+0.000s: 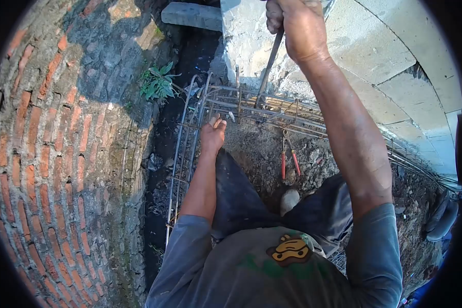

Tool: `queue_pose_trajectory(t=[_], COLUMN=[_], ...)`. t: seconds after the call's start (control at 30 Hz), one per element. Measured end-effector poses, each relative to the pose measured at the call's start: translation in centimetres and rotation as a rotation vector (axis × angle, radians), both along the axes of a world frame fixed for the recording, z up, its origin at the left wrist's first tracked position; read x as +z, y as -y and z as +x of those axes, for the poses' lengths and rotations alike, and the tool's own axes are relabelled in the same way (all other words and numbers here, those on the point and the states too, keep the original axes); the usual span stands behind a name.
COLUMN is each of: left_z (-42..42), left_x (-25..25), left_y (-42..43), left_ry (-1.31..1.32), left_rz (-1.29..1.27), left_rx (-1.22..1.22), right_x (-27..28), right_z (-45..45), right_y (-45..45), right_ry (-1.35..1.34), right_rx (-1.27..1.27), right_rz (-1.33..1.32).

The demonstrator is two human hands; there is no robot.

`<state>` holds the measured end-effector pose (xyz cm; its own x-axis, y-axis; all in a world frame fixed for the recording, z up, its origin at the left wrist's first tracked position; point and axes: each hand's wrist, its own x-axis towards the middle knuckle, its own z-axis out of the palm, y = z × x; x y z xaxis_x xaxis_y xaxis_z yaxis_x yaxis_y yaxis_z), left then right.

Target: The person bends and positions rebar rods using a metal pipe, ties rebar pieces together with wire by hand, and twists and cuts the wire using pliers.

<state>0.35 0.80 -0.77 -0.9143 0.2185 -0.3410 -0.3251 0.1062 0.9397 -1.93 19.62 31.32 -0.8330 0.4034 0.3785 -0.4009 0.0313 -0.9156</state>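
Observation:
My right hand (297, 25) is closed round the upper part of a dark metal bar (270, 69), raised at the top of the head view. The bar slants down, its lower end among the reinforcing rods (287, 115). My left hand (213, 134) is at the near side of the corner of the steel cage (195, 102), fingers curled near a rod; what they hold, if anything, is too small to name. Pincers with red handles (289, 159) lie on the soil between my legs, jaws toward the rods.
A brick wall (61, 169) fills the left, with a leafy plant (158, 82) by a dark, narrow channel (156, 205). A concrete beam (191, 16) spans its top. A pale block wall (390, 61) stands at upper right. Rods run along both walls.

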Motion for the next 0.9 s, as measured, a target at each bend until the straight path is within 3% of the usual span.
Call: queue_pose_trajectory(t=[0.07, 0.13, 0.23, 0.33, 0.43, 0.57, 0.63, 0.67, 0.73, 0.8, 0.9], left_z=[0.3, 0.5, 0.3, -0.1, -0.3, 0.2, -0.1, -0.1, 0.5, 0.9, 1.0], left_x=[1.0, 1.5, 2.4, 2.8, 1.7, 1.8, 1.7, 1.3, 1.3, 2.0, 0.8], left_y=[1.3, 2.8, 5.3, 6.7, 6.9, 6.8, 7.0, 7.3, 8.1, 8.3, 8.5], left_ry=[-0.034, -0.104, -0.167, -0.197, -0.220, -0.175, -0.156, -0.178, -0.191, -0.157, -0.172], left_rz=[-0.053, 0.024, -0.077, -0.179, -0.114, -0.074, -0.061, -0.064, -0.079, -0.108, -0.124], left_rx=[-0.030, 0.101, 0.158, 0.191, 0.196, 0.185, 0.196, 0.186, 0.176, 0.186, 0.163], right_x=[-3.5, -5.1, -3.9, -3.9, -6.6, -6.2, -6.1, -6.3, -5.9, -4.6, -0.3], right_z=[-1.4, -1.5, -1.7, -3.1, -3.5, -2.9, -2.4, -2.4, -0.7, -0.4, 1.5], right_y=[0.6, 0.9, 0.8, 0.4, 1.8, 1.8, 1.6, 1.8, 1.4, 1.7, 2.1], right_ry=[0.119, 0.066, 0.036, -0.007, 0.148, 0.193, 0.105, -0.061, 0.047, 0.056, -0.039], right_rx=[0.005, -0.110, 0.003, 0.057, -0.199, -0.106, -0.147, -0.205, -0.313, -0.275, -0.218], right_rz=[-0.070, 0.188, 0.012, 0.052, 0.330, 0.249, 0.113, 0.056, 0.171, -0.179, -0.086])
